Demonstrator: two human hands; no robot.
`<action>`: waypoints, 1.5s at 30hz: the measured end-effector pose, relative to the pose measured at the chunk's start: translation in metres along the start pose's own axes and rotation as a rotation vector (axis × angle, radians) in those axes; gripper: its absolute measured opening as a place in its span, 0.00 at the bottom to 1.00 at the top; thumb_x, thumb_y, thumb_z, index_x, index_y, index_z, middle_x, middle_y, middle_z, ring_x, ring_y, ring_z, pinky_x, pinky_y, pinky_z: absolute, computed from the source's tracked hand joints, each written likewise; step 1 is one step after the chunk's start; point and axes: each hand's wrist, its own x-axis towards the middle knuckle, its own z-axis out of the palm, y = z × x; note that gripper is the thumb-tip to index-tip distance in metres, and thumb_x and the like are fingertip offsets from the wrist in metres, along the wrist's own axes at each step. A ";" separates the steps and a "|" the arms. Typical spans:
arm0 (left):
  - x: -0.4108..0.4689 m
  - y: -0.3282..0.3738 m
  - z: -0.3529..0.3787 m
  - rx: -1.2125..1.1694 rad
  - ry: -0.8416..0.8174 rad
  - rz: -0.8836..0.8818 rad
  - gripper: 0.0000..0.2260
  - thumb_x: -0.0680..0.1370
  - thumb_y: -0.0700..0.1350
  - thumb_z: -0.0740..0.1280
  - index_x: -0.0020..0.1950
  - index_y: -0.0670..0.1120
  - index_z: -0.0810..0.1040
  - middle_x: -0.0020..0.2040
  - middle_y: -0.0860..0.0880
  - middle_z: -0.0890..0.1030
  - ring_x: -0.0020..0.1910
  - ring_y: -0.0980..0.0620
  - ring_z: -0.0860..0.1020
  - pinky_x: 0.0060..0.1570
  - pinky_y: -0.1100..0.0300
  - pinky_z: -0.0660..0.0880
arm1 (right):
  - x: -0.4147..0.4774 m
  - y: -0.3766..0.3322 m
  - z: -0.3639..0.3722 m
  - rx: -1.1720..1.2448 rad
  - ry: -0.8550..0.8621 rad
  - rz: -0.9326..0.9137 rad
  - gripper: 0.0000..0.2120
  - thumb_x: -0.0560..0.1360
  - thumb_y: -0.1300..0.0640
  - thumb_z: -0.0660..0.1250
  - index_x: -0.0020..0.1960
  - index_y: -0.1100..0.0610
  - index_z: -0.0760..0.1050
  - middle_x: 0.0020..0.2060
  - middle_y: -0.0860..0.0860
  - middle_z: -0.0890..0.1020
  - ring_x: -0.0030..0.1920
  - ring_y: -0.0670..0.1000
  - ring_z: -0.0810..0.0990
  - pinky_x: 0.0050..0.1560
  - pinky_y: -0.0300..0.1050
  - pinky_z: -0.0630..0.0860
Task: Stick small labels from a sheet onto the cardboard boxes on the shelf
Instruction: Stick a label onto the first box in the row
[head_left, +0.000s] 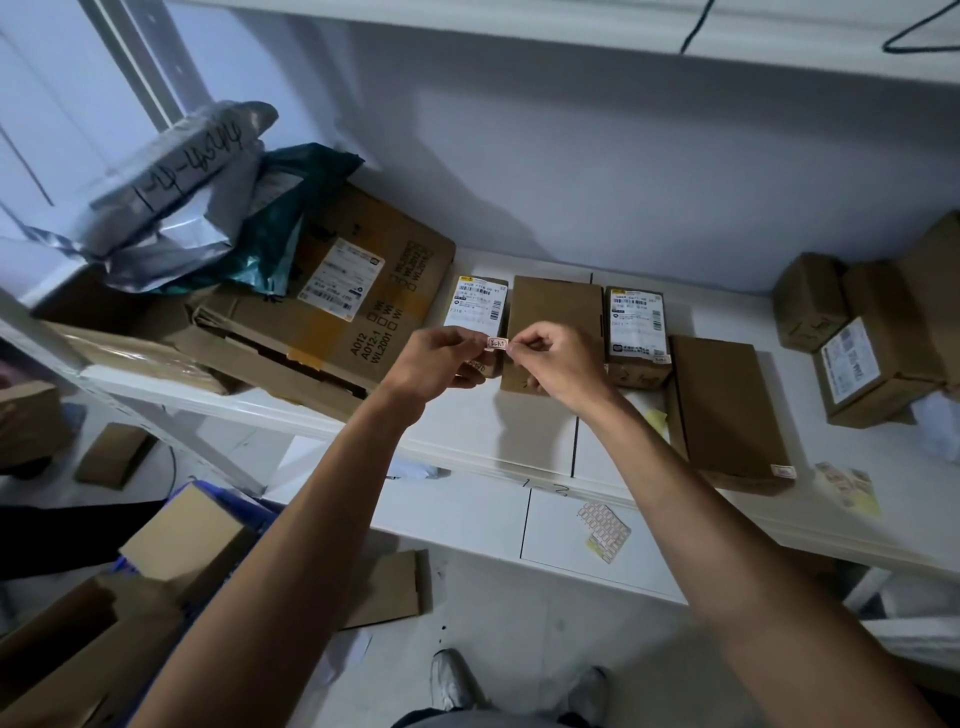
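Observation:
A small white label with a red border (496, 343) hangs between my two hands above the shelf. My left hand (441, 361) pinches its left edge and my right hand (558, 361) pinches its right edge. Just behind it stand a small box with a shipping label (480, 306) and a plain brown box (558, 309). Another labelled box (638, 325) stands to the right. A flat brown box (727, 410) with a small label at its near corner lies further right. A label sheet (602, 530) rests on the shelf's front.
A big flattened carton (332, 306) with grey and green mailer bags (182, 197) fills the shelf's left. More boxes (862, 338) stand at the right, with another label sheet (849, 488) near the edge. Boxes and cardboard lie on the floor below.

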 end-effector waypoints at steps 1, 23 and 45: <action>0.003 0.000 -0.002 -0.007 0.003 -0.007 0.06 0.82 0.41 0.66 0.50 0.42 0.83 0.44 0.44 0.86 0.34 0.53 0.82 0.50 0.51 0.80 | 0.003 -0.001 0.002 -0.003 -0.004 0.003 0.09 0.75 0.55 0.72 0.36 0.46 0.80 0.33 0.48 0.84 0.25 0.45 0.79 0.33 0.42 0.73; 0.039 -0.017 -0.018 -0.043 -0.055 -0.122 0.09 0.80 0.37 0.66 0.59 0.38 0.80 0.53 0.37 0.84 0.42 0.46 0.82 0.51 0.50 0.81 | 0.037 0.019 0.023 -0.091 -0.021 0.052 0.05 0.75 0.49 0.65 0.41 0.44 0.77 0.43 0.46 0.87 0.44 0.50 0.86 0.51 0.59 0.82; 0.046 -0.021 -0.017 -0.038 -0.043 -0.066 0.09 0.80 0.42 0.69 0.56 0.40 0.84 0.36 0.42 0.80 0.25 0.50 0.68 0.27 0.60 0.67 | 0.044 0.021 0.029 -0.020 -0.050 0.083 0.06 0.74 0.51 0.69 0.38 0.45 0.80 0.42 0.49 0.87 0.43 0.51 0.86 0.52 0.59 0.83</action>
